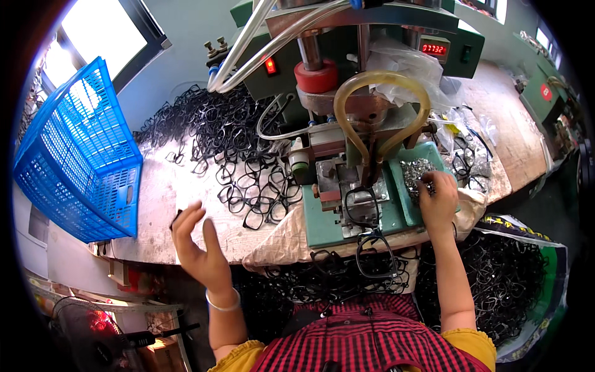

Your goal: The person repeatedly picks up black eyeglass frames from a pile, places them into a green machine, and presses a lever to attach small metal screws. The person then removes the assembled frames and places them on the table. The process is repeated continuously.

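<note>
While the right hand [439, 197] dips its bent fingers into the green tray [412, 215] right of the middle, the black glasses [373, 235] sit just to its left, on the machine [319, 229]. They point up and down, one round eye hole above the other, the low one hanging past the edge. The left hand [201, 248] is farther off, wide open with nothing in it. I can't tell if the right one pinches any shiny, crumbly metal bits [413, 172]. Smooth, thin black frames [217, 121] tangle on the pale counter [161, 217], upper left.
</note>
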Demonstrator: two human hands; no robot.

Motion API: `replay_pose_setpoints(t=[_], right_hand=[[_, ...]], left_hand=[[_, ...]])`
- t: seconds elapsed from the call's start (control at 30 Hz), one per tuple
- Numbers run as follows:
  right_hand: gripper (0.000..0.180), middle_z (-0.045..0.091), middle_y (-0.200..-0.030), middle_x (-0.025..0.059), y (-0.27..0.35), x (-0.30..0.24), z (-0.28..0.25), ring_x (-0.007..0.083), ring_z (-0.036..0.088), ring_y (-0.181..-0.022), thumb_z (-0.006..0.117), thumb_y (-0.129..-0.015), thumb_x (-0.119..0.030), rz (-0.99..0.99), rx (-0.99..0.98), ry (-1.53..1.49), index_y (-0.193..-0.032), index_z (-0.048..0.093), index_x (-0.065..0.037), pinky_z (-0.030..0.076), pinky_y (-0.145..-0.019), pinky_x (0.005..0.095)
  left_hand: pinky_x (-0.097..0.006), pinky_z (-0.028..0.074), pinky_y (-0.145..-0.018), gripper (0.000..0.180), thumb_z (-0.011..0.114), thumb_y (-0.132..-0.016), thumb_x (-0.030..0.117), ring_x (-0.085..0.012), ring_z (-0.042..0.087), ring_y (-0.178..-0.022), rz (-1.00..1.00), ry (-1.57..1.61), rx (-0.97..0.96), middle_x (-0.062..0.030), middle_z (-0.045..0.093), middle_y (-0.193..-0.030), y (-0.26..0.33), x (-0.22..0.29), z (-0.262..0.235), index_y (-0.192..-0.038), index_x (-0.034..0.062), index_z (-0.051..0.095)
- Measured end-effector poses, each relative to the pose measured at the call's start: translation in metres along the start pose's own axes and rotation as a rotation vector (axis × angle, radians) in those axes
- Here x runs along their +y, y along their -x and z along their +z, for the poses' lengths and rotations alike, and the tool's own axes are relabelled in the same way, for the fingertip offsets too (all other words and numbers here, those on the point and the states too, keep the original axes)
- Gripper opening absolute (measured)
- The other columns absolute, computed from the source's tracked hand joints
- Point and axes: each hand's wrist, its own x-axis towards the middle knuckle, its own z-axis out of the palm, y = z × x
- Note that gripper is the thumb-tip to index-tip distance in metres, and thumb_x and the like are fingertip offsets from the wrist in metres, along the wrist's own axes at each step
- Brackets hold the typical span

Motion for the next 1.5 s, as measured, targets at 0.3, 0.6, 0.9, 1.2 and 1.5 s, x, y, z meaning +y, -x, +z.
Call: replay_pose_setpoints(t=[0.3, 0.6, 0.9, 1.2, 1.5], right_hand=[[0.011, 0.072, -0.087, 0.0104, -0.009, -0.012, 0.006, 0.0307, 0.067, -0.087, 0.075, -0.078, -0.005, 0.055, 0.068, -0.212, -0.089, 0.075, -0.005, 0.052, -0.081, 0.0389], [0.012, 0.073, -0.091, 0.0100, 0.031, -0.015, -0.050, 0.0226, 0.069, -0.088, 0.073, -0.080, 0.002, 0.390, -0.003, -0.491, -0.092, 0.075, -0.001, 0.052, -0.081, 0.0323], [0.027, 0.070, -0.092, 0.0078, -0.031, -0.092, -0.001, 0.0188, 0.067, -0.088, 0.074, -0.080, 0.000, 0.152, -0.116, -0.844, -0.106, 0.068, 0.000, 0.051, -0.082, 0.0305], [0.052, 0.070, -0.095, 0.0057, -0.018, -0.107, 0.001, 0.0095, 0.064, -0.092, 0.072, -0.082, 0.002, 0.337, -0.157, -1.071, -0.130, 0.052, 0.002, 0.048, -0.087, 0.0246], [0.055, 0.070, -0.096, 0.0067, -0.025, -0.140, -0.017, 0.0113, 0.064, -0.094, 0.072, -0.085, -0.003, 0.441, -0.230, -1.296, -0.134, 0.047, 0.004, 0.048, -0.088, 0.0269]], left_hand=[[-0.043, 0.050, -0.097, 0.025, 0.074, -0.073, 0.000, -0.0364, 0.058, -0.117, 0.151, -0.228, -0.903, -0.0133, 0.054, -0.146, 0.029, -0.163, 0.055, -0.094, 0.0129, 0.077], [-0.042, 0.039, -0.109, 0.007, 0.067, -0.095, 0.007, -0.0279, 0.054, -0.129, -0.022, 0.143, -0.326, -0.0145, 0.066, -0.129, 0.031, -0.130, 0.034, -0.092, 0.0013, 0.064], [-0.021, 0.044, -0.061, 0.006, 0.061, -0.103, 0.011, -0.0069, 0.052, -0.066, -0.502, 0.732, -0.142, 0.0014, 0.057, -0.081, 0.044, -0.067, 0.108, -0.102, 0.0054, 0.058], [-0.037, 0.060, -0.078, 0.015, 0.056, -0.105, 0.014, -0.0262, 0.071, -0.089, -0.481, 0.949, -0.056, -0.0140, 0.070, -0.105, 0.046, -0.030, 0.101, -0.114, 0.0039, 0.062], [-0.042, 0.063, -0.078, 0.016, 0.055, -0.103, 0.011, -0.0280, 0.068, -0.097, 0.145, 0.870, -0.213, -0.0220, 0.066, -0.108, -0.034, 0.063, 0.094, -0.110, -0.0033, 0.058]])
